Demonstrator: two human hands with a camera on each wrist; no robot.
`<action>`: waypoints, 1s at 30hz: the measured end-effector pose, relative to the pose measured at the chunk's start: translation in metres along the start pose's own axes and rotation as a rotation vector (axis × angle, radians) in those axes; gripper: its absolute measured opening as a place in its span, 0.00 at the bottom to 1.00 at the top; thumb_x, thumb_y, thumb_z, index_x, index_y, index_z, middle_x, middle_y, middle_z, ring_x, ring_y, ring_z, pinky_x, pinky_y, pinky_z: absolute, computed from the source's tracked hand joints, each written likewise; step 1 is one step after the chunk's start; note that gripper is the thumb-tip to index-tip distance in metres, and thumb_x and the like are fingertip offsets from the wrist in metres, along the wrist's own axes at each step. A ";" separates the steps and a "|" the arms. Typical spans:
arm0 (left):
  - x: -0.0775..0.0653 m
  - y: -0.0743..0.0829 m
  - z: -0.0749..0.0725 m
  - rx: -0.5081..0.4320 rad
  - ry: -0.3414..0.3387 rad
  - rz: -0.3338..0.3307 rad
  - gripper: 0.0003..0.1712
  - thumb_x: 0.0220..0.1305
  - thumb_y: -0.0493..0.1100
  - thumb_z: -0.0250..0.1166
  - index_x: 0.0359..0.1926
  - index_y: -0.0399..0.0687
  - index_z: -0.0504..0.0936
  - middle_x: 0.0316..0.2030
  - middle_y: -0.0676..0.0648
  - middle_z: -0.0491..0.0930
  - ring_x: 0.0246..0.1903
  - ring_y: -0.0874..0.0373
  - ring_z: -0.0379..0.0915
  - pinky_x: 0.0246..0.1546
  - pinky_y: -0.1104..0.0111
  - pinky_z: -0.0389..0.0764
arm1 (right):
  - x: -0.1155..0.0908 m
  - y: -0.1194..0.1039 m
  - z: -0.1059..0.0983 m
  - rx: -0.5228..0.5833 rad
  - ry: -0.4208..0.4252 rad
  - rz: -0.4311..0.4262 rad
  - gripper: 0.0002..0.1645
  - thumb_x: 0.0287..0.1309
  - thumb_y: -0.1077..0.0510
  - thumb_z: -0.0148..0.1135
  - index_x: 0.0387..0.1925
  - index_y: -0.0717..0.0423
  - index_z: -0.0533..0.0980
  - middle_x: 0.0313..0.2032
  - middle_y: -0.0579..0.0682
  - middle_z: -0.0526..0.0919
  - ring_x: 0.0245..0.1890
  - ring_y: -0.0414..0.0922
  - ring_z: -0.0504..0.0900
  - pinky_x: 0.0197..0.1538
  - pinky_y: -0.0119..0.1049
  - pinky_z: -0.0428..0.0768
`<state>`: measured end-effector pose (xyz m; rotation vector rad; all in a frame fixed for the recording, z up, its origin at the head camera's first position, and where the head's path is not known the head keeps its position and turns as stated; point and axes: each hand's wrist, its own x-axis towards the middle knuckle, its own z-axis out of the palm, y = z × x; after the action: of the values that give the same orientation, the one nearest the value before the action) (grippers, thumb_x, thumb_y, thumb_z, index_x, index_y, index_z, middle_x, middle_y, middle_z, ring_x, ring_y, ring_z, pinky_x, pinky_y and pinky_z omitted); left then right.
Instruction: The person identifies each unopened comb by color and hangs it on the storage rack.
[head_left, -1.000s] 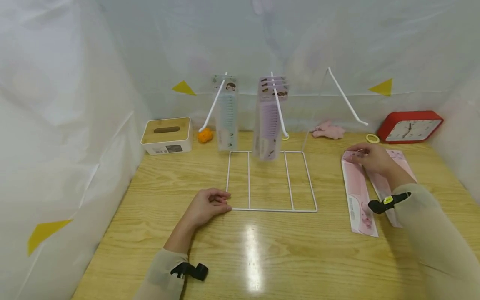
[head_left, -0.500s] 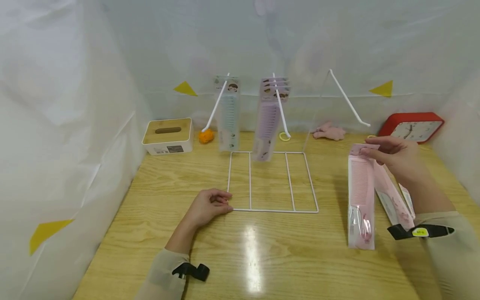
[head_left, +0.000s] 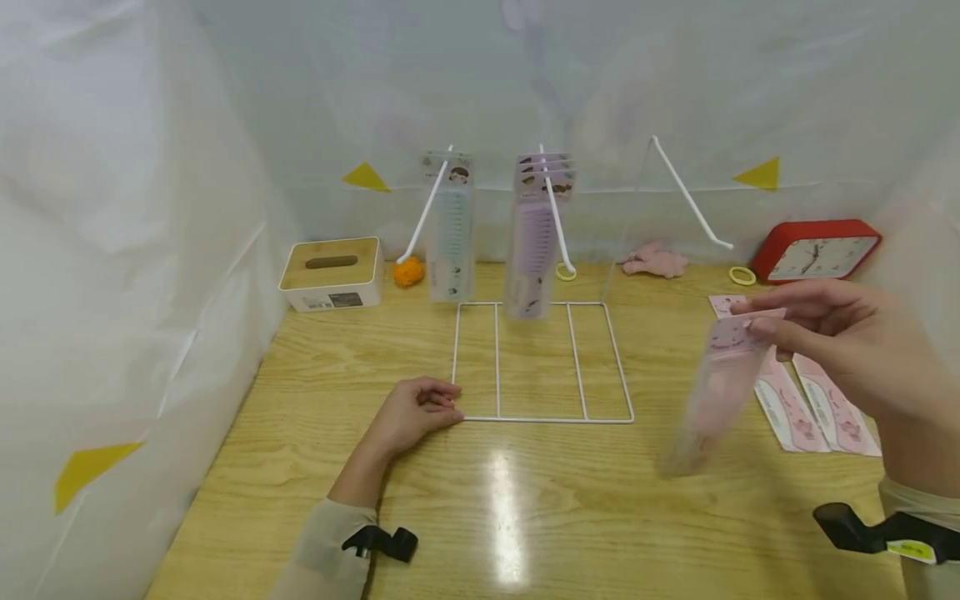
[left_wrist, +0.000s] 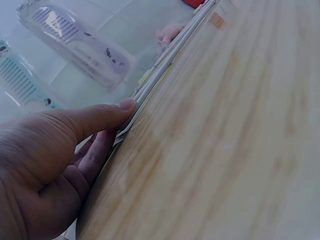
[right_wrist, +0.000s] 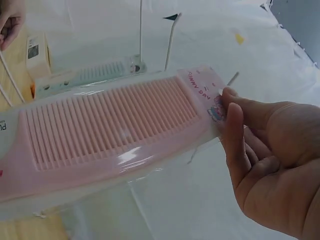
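Note:
My right hand pinches the top card of a packaged pink comb, which hangs tilted above the table's right side. In the right wrist view the pink comb shows through its clear wrapper, thumb and forefinger at the card end. My left hand pinches the front left corner of the white wire rack. The left wrist view shows that thumb and fingers around the wire. A packaged green comb hangs on the rack's left hook, and several packaged purple combs on the middle one. The right hook is bare.
More packaged pink combs lie on the table under my right hand. Along the back stand a tissue box, an orange ball, a pink plush toy, a yellow ring and a red clock.
My right hand has picked up one pink comb from the table, lifted it and turned, and the comb swings tilted now. The left hand stays on the rack's corner.

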<state>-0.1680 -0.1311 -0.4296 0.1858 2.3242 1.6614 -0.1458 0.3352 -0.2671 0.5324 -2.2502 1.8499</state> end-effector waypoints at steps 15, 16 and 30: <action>-0.002 -0.003 -0.004 0.007 0.006 -0.004 0.21 0.57 0.36 0.75 0.51 0.35 0.83 0.45 0.37 0.84 0.40 0.56 0.82 0.40 0.74 0.83 | 0.019 -0.051 0.039 0.324 0.143 -0.150 0.09 0.55 0.84 0.58 0.38 0.83 0.78 0.36 0.58 0.87 0.26 0.47 0.79 0.30 0.30 0.81; -0.001 -0.003 -0.004 0.005 0.003 -0.001 0.21 0.57 0.36 0.75 0.51 0.35 0.83 0.45 0.37 0.83 0.41 0.56 0.82 0.40 0.74 0.84 | 0.022 -0.053 0.040 0.317 0.165 -0.125 0.09 0.55 0.82 0.59 0.39 0.82 0.78 0.36 0.57 0.87 0.27 0.47 0.80 0.30 0.30 0.81; 0.001 -0.004 -0.001 -0.003 -0.007 0.008 0.20 0.57 0.36 0.74 0.51 0.35 0.83 0.44 0.37 0.83 0.40 0.57 0.82 0.40 0.75 0.83 | 0.042 -0.049 0.037 0.341 0.141 -0.093 0.08 0.58 0.78 0.61 0.40 0.80 0.80 0.34 0.55 0.88 0.25 0.43 0.78 0.27 0.28 0.79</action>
<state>-0.1686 -0.1328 -0.4329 0.2007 2.3191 1.6654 -0.1620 0.2851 -0.2151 0.5276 -1.8008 2.1598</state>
